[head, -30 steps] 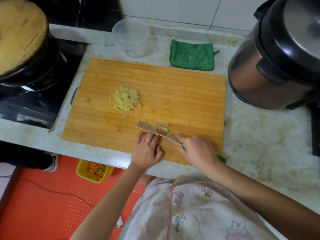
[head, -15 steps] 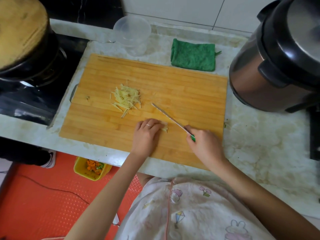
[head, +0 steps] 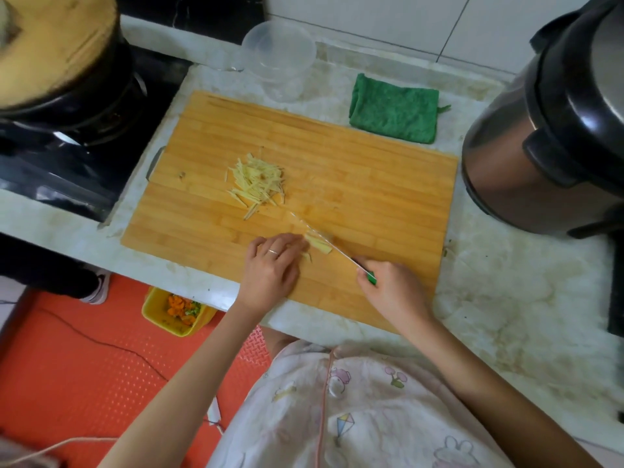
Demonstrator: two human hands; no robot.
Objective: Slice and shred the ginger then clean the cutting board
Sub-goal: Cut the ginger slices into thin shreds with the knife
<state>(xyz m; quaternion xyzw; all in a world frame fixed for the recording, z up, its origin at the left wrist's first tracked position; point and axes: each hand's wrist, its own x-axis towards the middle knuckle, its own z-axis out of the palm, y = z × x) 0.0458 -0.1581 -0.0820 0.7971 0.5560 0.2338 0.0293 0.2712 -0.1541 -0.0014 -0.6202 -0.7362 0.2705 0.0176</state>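
knife [head: 324,242] has turned edge-down onto the ginger [head: 319,245], lower centre; right hand [head: 391,292] wraps its handle, left hand [head: 270,265] presses the ginger flat-fingered. shredding resumes.

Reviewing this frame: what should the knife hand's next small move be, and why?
Probably bring the knife down for a thin cut. The right hand grips its green handle, the blade lies across the ginger slices beside the left hand, and these are not yet shredded like the pile farther up the cutting board.
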